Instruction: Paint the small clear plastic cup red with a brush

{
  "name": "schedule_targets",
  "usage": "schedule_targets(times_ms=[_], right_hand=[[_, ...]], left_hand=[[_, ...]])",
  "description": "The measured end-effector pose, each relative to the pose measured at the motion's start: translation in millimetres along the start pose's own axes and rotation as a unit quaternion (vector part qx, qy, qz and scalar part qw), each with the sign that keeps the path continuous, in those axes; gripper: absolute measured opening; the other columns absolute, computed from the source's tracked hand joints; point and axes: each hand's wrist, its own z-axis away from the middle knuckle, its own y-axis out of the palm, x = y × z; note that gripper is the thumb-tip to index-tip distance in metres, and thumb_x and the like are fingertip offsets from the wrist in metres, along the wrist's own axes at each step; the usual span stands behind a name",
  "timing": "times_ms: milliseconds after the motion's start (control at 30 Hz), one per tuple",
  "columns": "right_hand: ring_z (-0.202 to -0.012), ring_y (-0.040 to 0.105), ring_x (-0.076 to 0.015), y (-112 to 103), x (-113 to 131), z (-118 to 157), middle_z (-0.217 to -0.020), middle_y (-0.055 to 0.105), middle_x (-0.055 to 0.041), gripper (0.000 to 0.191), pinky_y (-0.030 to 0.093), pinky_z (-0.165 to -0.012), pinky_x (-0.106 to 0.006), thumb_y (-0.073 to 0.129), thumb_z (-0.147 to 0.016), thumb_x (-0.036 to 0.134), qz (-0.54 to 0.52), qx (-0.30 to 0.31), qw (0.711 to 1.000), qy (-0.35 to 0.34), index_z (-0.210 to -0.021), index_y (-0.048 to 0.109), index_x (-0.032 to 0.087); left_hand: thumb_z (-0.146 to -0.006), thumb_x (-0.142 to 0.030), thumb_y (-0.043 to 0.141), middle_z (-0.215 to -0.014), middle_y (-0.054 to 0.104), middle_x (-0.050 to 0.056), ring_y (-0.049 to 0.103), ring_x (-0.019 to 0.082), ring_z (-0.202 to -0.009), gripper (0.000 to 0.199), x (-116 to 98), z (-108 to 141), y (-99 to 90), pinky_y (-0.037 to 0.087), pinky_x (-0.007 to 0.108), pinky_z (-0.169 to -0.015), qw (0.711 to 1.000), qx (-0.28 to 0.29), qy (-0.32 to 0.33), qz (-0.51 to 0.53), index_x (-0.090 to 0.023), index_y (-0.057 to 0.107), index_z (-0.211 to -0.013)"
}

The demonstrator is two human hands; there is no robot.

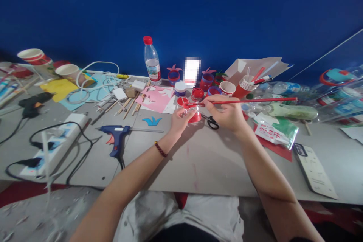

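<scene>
Looks like the painting step: right hand (227,112) has a pinch grip on the red-handled brush (255,101), handle pointing off to the right, bristle end at the red-smeared round lid (182,100). Left hand (178,121) is gripping a small clear plastic cup (194,116), reddish at its lower part, mid-table just in front of the open red paint jar (197,94) and left of the scissors (212,122). Can't tell whether the bristles are loading paint or just passing over the lid, too small and blurry there. My read: next move calls for a steady left hold, light brush pressure, and fingers clear of wet paint
</scene>
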Motion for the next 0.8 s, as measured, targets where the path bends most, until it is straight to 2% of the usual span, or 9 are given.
schedule_targets(times_ms=[100, 200, 533, 667, 800], right_hand=[[-0.077, 0.073, -0.0196, 5.7, 5.1, -0.9, -0.085, 0.078, -0.0046, 0.016, 0.060, -0.070, -0.034, 0.059, -0.094, 0.020, -0.005, 0.004, 1.000, -0.002, -0.086, 0.073, 0.021], [-0.076, 0.073, -0.0195, 4.9, 8.2, -2.6, -0.083, 0.078, -0.0053, 0.017, 0.060, -0.068, -0.033, 0.059, -0.093, 0.018, 0.009, -0.004, 1.000, -0.017, -0.084, 0.072, 0.021], [-0.067, 0.068, -0.0185, -17.5, 8.8, -8.3, -0.075, 0.075, -0.0037, 0.021, 0.057, -0.064, -0.033, 0.057, -0.093, 0.021, 0.067, -0.023, 0.997, -0.024, -0.077, 0.070, 0.022], [-0.070, 0.069, -0.0191, -21.3, 6.5, -6.8, -0.078, 0.076, -0.0035, 0.017, 0.058, -0.069, -0.035, 0.059, -0.092, 0.022, 0.068, -0.028, 0.997, 0.007, -0.081, 0.071, 0.024], [-0.077, 0.072, -0.0204, -11.2, 4.3, -1.4, -0.084, 0.077, -0.0043, 0.017, 0.060, -0.074, -0.037, 0.057, -0.095, 0.025, 0.021, -0.009, 0.999, 0.026, -0.087, 0.073, 0.023]], left_hand=[[-0.074, -0.047, 0.081, -0.070, 0.062, 0.001, 0.054, 0.014, -0.067, 0.030, 0.7, -0.5, -0.1, 0.044, 0.029, -0.064, 0.999, 0.027, 0.015, -0.017, -0.020, 0.069, -0.068], [-0.074, -0.044, 0.081, -0.070, 0.062, 0.000, 0.054, 0.013, -0.066, 0.025, 0.4, -0.4, -0.2, 0.043, 0.028, -0.062, 1.000, 0.025, 0.014, -0.011, -0.020, 0.071, -0.071], [-0.074, -0.043, 0.082, -0.072, 0.067, 0.003, 0.064, 0.019, -0.074, 0.027, -8.5, 3.6, 1.2, 0.053, 0.033, -0.073, 0.999, 0.027, -0.016, 0.039, -0.019, 0.070, -0.069], [-0.072, -0.045, 0.083, -0.070, 0.066, 0.003, 0.064, 0.019, -0.072, 0.030, -9.7, 3.7, 1.4, 0.053, 0.033, -0.070, 0.999, 0.024, -0.025, 0.034, -0.020, 0.068, -0.066], [-0.072, -0.047, 0.082, -0.070, 0.066, 0.002, 0.061, 0.017, -0.069, 0.029, -7.8, 3.0, 1.2, 0.051, 0.031, -0.066, 0.999, 0.023, -0.012, 0.025, -0.019, 0.071, -0.070]])
